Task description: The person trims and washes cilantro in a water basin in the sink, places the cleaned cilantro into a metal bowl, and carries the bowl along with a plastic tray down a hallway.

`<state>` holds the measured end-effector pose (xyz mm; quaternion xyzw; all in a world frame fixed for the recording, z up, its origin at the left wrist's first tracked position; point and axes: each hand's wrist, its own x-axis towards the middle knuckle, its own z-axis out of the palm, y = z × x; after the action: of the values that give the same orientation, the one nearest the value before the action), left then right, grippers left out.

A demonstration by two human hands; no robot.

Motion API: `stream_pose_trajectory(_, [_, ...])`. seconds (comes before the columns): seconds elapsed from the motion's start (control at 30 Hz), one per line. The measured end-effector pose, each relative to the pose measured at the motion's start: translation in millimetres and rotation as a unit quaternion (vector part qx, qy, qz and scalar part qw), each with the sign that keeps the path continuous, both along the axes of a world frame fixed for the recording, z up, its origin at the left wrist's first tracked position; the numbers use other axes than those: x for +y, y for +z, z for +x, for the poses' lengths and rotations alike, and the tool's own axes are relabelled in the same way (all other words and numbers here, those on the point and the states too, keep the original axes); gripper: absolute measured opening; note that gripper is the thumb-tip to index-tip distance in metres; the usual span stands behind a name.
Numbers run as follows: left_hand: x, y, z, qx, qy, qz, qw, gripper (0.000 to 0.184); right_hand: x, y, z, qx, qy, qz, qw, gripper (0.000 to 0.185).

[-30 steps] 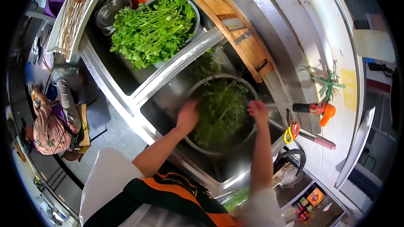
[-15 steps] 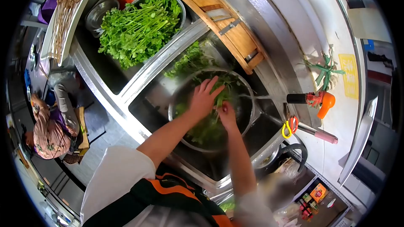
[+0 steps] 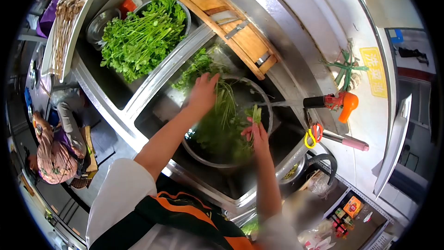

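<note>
A metal basin of water (image 3: 203, 163) sits in the near sink, with leafy greens (image 3: 215, 136) in it, blurred by motion. My right hand (image 3: 258, 136) is closed around a small bunch of green stalks (image 3: 255, 115), held upright at the basin's right side. Over the basin's upper left edge is my left hand (image 3: 202, 95), somewhat blurred, its fingers apart and close to loose leafy greens (image 3: 199, 67) beside the basin. Its fingertips partly overlap those greens, so contact is hard to make out. A stream of water runs from the orange-handled tap (image 3: 347, 106) into the basin.
A heaped bowl of greens (image 3: 143, 37) stands in the far sink. Beyond the divider (image 3: 162, 76) lies a wooden slicer board (image 3: 226, 23) across the sink edge. Scissors (image 3: 313, 135) hang at the right. A tray of skewers (image 3: 69, 28) and a seated person (image 3: 58, 150) are at left.
My hands have separated: the left moved up-left toward the loose greens, and the right moved slightly right with stalks held upright. The camera view shifted slightly.
</note>
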<state>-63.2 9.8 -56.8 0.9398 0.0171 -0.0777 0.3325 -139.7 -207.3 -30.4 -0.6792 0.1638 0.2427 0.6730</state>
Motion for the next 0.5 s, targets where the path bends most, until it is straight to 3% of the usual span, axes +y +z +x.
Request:
stream_pose_trajectory(0.03, [-4.8, 9.2, -2.4, -0.003, -0.003, -0.003, 1.000, 0.052, 0.5, 7.8, 4.7, -0.003, -0.003, -0.003, 1.000, 0.028])
stream_pose_trajectory(0.1, [-17.7, 23.1, -10.0, -0.148, -0.003, -0.083, 0.985, 0.047, 5.9, 21.3, 15.4, -0.066, -0.013, -0.019, 0.998, 0.025])
stream_pose_trajectory(0.17, [-41.5, 23.7, -19.7, -0.077, -0.049, -0.246, 0.965, 0.039, 9.4, 22.6, 20.7, -0.062, -0.035, -0.039, 0.997, 0.022])
stream_pose_trajectory(0.23, [-69.9, 28.6, -27.9, 0.107, -0.021, -0.435, 0.894, 0.031, 10.5, 21.8, 25.2, -0.146, -0.005, -0.218, 0.965, 0.023])
stream_pose_trajectory(0.27, [-78.9, 28.6, -27.5, 0.103, -0.025, -0.435, 0.894, 0.031, 12.2, 26.0, 27.2, -0.151, -0.008, -0.219, 0.964, 0.023])
stream_pose_trajectory(0.33, [-90.2, 29.6, -23.0, 0.232, 0.032, -0.572, 0.786, 0.027, 19.0, 43.1, 32.7, -0.209, 0.022, -0.317, 0.925, 0.024])
stream_pose_trajectory(0.43, [-88.6, 29.1, -13.4, 0.286, 0.077, -0.575, 0.763, 0.025, 8.9, 50.9, 38.3, -0.283, 0.041, -0.371, 0.883, 0.023])
stream_pose_trajectory(0.47, [-88.2, 29.1, -12.3, 0.282, 0.079, -0.574, 0.765, 0.025, 1.9, 48.8, 38.8, -0.231, 0.025, -0.374, 0.898, 0.023])
stream_pose_trajectory(0.5, [-89.1, 28.1, -12.0, 0.305, 0.083, -0.612, 0.724, 0.024, 1.9, 53.0, 42.6, -0.234, 0.025, -0.371, 0.898, 0.023])
